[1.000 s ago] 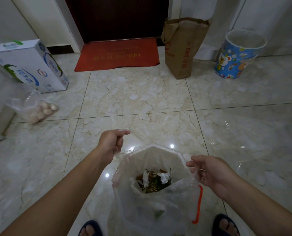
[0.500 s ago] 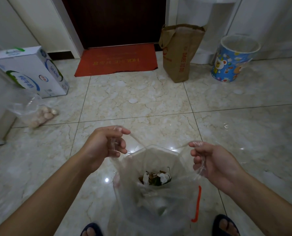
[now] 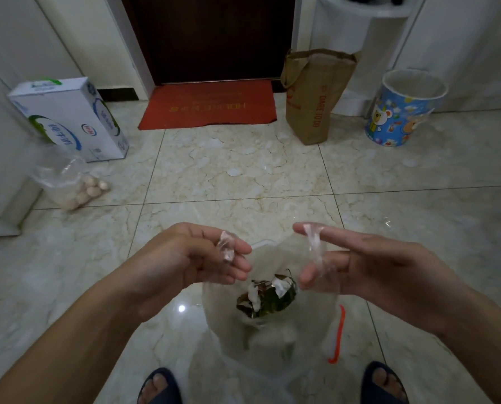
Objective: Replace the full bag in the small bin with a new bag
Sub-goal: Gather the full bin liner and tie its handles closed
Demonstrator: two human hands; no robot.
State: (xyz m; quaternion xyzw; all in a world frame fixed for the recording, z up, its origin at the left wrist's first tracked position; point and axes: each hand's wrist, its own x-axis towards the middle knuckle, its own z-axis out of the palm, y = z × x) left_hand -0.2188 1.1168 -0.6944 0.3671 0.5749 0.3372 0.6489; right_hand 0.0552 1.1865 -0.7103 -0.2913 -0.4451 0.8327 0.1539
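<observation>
A clear plastic bag (image 3: 275, 330) with green and white rubbish (image 3: 268, 295) at its bottom hangs between my feet, an orange strip (image 3: 338, 336) down its right side. My left hand (image 3: 191, 263) pinches one gathered corner of the bag's mouth between thumb and fingers. My right hand (image 3: 357, 263) holds the other corner, which is drawn across its fingers. The two hands are close together above the bag. The small blue cartoon-print bin (image 3: 404, 109) stands at the far right by the wall, with a clear liner over its rim.
A brown paper bag (image 3: 313, 97) stands left of the bin, a red doormat (image 3: 211, 104) lies before the dark door. A white carton (image 3: 68, 118) and a clear bag of eggs (image 3: 80, 191) sit at the left wall. My slippered feet (image 3: 159, 386) flank the bag.
Both hands rose and came together, drawing the bag's two corners toward each other and narrowing its mouth. The camera tilted so the door and bin sit lower in view.
</observation>
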